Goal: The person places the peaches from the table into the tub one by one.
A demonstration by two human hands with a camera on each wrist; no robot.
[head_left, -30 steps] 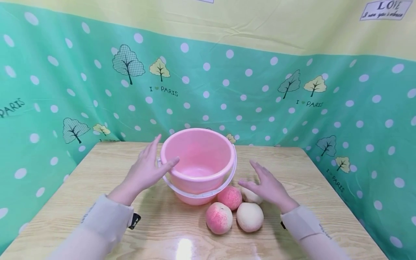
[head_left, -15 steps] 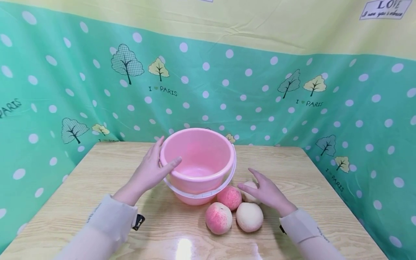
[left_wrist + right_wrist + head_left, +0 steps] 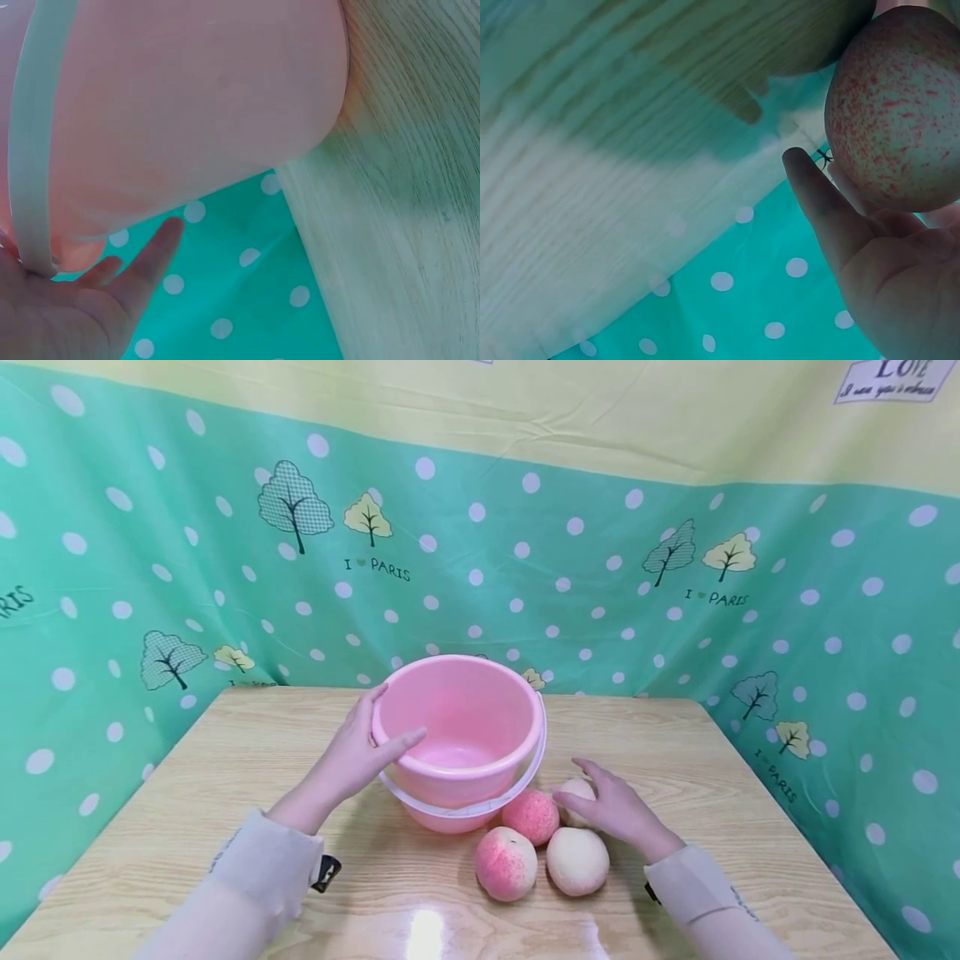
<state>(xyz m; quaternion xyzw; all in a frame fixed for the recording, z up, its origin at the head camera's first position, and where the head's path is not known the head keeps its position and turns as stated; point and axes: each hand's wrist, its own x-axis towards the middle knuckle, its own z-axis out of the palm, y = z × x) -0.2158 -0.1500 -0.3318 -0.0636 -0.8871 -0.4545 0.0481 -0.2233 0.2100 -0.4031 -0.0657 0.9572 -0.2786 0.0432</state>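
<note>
A pink bucket (image 3: 457, 793) with a white handle (image 3: 480, 808) stands upright at mid-table. My left hand (image 3: 348, 756) is at its left rim, thumb over the opening and fingers along the outside. In the left wrist view the fingers (image 3: 154, 259) look straight beside the bucket wall. My right hand (image 3: 618, 806) reaches around a pale peach (image 3: 576, 793), partly hidden by the hand. The right wrist view shows this speckled peach (image 3: 900, 112) with extended fingers (image 3: 817, 195) beside it. Closer to me lie a pink peach (image 3: 531, 817), a pink-and-white peach (image 3: 506, 863) and a whitish peach (image 3: 577, 862).
The wooden table (image 3: 225, 760) carries the bucket and the peaches. A green dotted curtain (image 3: 480, 552) hangs along its back and sides. The peaches are grouped close together, just right of the bucket's front.
My left hand has shifted right onto the bucket's rim. My right hand has come down toward the far pale peach. The bucket and peaches stay in place.
</note>
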